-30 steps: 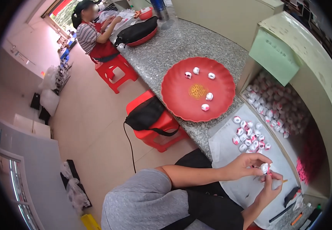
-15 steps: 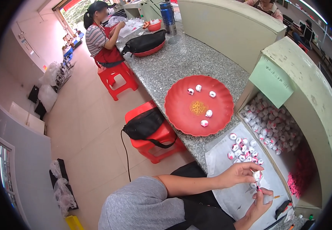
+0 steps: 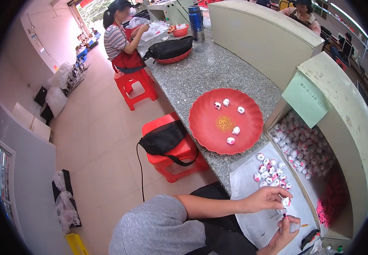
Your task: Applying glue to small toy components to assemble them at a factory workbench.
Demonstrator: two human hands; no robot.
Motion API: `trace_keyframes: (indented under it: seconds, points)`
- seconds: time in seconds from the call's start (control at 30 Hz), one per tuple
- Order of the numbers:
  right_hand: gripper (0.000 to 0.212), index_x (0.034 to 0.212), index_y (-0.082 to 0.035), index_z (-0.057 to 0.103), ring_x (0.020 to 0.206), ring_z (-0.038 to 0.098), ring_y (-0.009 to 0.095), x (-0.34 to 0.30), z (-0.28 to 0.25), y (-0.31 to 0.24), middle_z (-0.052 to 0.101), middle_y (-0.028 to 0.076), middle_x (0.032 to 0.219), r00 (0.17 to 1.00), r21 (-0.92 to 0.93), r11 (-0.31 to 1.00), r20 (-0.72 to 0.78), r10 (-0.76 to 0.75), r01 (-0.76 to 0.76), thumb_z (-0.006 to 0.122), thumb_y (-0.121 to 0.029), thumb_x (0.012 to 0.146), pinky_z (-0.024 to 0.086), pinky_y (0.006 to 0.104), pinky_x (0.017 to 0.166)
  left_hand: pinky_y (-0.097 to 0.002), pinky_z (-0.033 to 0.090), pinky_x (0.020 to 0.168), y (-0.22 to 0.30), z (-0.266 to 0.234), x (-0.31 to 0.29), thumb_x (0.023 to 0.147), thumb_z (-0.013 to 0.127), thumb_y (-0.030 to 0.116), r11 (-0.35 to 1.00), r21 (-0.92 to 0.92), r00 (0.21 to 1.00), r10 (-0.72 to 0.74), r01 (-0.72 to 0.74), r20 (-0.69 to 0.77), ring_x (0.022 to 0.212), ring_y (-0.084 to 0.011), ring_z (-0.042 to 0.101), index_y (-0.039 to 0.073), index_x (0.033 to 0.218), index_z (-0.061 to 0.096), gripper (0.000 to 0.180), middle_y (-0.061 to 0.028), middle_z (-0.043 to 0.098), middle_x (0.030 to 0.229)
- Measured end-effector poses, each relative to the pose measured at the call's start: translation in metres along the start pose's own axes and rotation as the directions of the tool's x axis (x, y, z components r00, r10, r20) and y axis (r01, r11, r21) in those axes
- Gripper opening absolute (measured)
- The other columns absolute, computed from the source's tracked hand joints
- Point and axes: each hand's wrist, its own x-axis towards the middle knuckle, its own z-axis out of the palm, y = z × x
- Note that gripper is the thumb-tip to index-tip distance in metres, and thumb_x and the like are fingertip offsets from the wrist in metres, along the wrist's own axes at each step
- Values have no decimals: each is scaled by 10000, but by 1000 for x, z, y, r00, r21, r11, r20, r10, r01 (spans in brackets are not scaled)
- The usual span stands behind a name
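Observation:
My left hand [image 3: 262,200] pinches a small round white piece with pink marks [image 3: 286,202] between thumb and fingertips. Just below it, the closed fingers of my right hand [image 3: 282,238] hold a small translucent white bottle [image 3: 295,227] with a thin orange-yellow tip. A small dark pink bit shows by the right fingertips; what it is I cannot make out. Both hands are over a white sheet [image 3: 252,219]. On its far part lies a loose cluster of similar white-and-pink pieces [image 3: 270,173], some with dark holes.
A scalloped red tray [image 3: 205,134] holds several such pieces on the granite counter [image 3: 230,68]. A cubby at right holds a heap of white pieces [image 3: 298,148] and pink bits [image 3: 328,208]. A red stool [image 3: 167,159] bears a black bag. A person [image 3: 118,42] sits at the far left.
The whole view has shifted a little, with the counter and tray lower and further right. Both hands keep their holds, close together over the sheet.

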Motion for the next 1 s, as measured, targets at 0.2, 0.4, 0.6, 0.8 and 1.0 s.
trace_keyframes:
  seconds: [0.2, 0.4, 0.6, 0.8, 1.0]
  points:
    - [118, 701, 4, 463, 541, 443, 112, 2, 8, -5, 500, 89, 651, 999, 61, 998, -34, 15, -13, 553, 50, 641, 358, 201, 517, -247, 366, 799, 0, -6, 8, 720, 541, 10, 999, 5, 998, -39, 39, -39, 937, -126, 451, -11, 1035, 449, 329, -62, 467, 1026]
    - [115, 675, 8, 488, 557, 467, 111, 15, 28, -11, 514, 83, 663, 995, 30, 997, -67, 70, -69, 572, 62, 619, 365, 200, 509, -296, 385, 798, 3, -16, 9, 691, 531, -56, 943, 331, 997, 52, -28, -63, 933, -177, 471, -18, 983, 484, 298, -114, 490, 986]
    - [125, 690, 12, 482, 546, 467, 127, 16, 24, -10, 510, 108, 672, 993, 61, 991, 31, 113, -115, 566, 60, 610, 366, 216, 487, -302, 379, 806, -4, -11, 12, 668, 534, -65, 836, 541, 995, 93, -89, 20, 934, -211, 476, -15, 953, 501, 291, -133, 499, 978]
    - [122, 693, 11, 486, 543, 463, 119, 17, 17, -6, 513, 98, 677, 990, 103, 986, 57, 130, -135, 571, 51, 615, 363, 210, 483, -313, 378, 798, -7, -9, 9, 642, 552, -72, 762, 632, 990, 131, -139, 59, 921, -226, 483, -21, 929, 512, 295, -150, 509, 964]
    - [111, 692, 9, 486, 549, 460, 105, 19, 17, 0, 516, 91, 682, 995, 59, 994, 36, 92, -94, 573, 40, 630, 359, 201, 478, -311, 375, 794, -5, -10, 12, 628, 579, -67, 772, 614, 987, 128, -161, 98, 913, -227, 485, -29, 916, 510, 298, -166, 506, 963]
